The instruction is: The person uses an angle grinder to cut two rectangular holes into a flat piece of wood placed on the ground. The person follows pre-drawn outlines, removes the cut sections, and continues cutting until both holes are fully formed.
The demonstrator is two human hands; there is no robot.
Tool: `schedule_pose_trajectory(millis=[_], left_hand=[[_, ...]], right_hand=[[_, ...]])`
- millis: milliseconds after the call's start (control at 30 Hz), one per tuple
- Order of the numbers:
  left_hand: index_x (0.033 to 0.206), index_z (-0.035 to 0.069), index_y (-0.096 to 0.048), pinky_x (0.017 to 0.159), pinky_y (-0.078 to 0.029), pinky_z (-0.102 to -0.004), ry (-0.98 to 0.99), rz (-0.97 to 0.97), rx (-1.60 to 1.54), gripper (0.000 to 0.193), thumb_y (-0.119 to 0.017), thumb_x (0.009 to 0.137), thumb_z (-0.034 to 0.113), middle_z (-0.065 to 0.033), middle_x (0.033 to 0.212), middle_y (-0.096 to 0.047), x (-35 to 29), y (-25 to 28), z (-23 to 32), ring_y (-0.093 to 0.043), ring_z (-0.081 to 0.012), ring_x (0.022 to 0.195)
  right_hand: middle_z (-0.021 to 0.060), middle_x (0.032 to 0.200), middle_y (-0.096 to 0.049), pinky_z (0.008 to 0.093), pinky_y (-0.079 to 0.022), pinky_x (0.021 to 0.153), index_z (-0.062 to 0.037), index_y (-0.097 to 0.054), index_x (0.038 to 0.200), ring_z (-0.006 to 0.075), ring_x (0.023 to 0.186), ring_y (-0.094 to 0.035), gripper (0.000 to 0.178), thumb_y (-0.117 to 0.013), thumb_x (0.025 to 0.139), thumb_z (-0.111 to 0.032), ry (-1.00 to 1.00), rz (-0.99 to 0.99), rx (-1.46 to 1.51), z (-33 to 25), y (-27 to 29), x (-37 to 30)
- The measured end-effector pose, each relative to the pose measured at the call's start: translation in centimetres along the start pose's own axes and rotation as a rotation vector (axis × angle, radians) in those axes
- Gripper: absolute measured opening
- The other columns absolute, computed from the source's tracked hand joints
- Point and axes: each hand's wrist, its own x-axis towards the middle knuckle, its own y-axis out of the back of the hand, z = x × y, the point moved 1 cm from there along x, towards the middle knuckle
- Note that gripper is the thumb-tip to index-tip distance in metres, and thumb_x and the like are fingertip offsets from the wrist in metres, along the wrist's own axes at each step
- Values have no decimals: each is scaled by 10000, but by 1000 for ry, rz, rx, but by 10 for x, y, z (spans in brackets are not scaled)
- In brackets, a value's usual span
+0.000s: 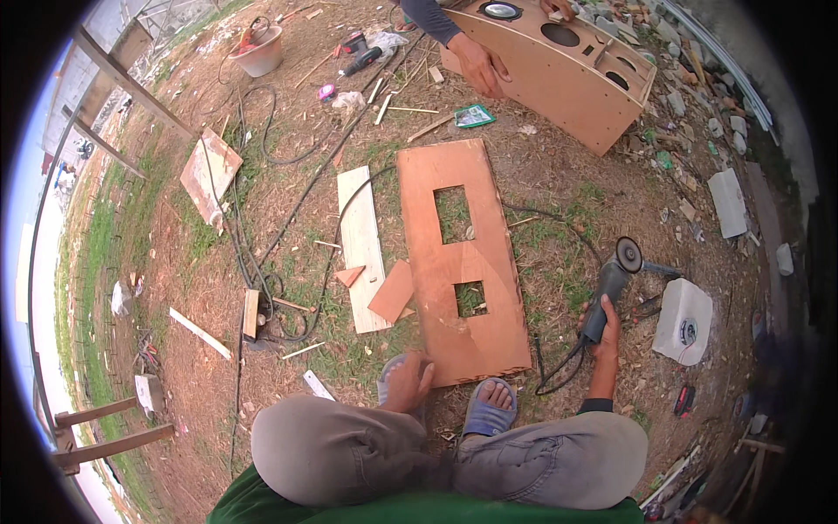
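Note:
A plywood board with two rectangular cut-outs lies on the ground in front of my feet. My left hand is closed at its near left corner, with the thumb against the edge; the fingertips are partly hidden. Off the board's right side, my right hand grips the body of a dark angle grinder. The grinder's round disc points away from me and is held apart from the board. Left of the board lie a pale plank and a small plywood offcut.
Another person's hand rests by a wooden speaker box at the far right. Black cables run across the ground. A drill and a bucket lie farther off. A white container stands right of the grinder.

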Motion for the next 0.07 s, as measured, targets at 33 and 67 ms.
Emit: schedule_pose_trajectory(millis=[33, 67], left_hand=[[1327, 169, -704, 1015, -500, -673, 23, -22, 11, 363, -659, 1095, 444, -215, 1213, -774, -2, 0, -1, -727, -507, 1134], [1327, 169, -704, 1015, -500, -673, -18, -29, 14, 363, -659, 1095, 444, -215, 1213, -774, 4, 0, -2, -727, -507, 1134]], right_hand=[[135, 992, -772, 403, -644, 611, -21, -621, 1313, 246, 708, -753, 549, -813, 1026, -449, -1, -13, 19, -2, -1, -2], [138, 996, -772, 404, -645, 611, -25, -618, 1317, 248, 708, -754, 550, -816, 1024, -446, -7, -5, 24, -2, -2, -4]])
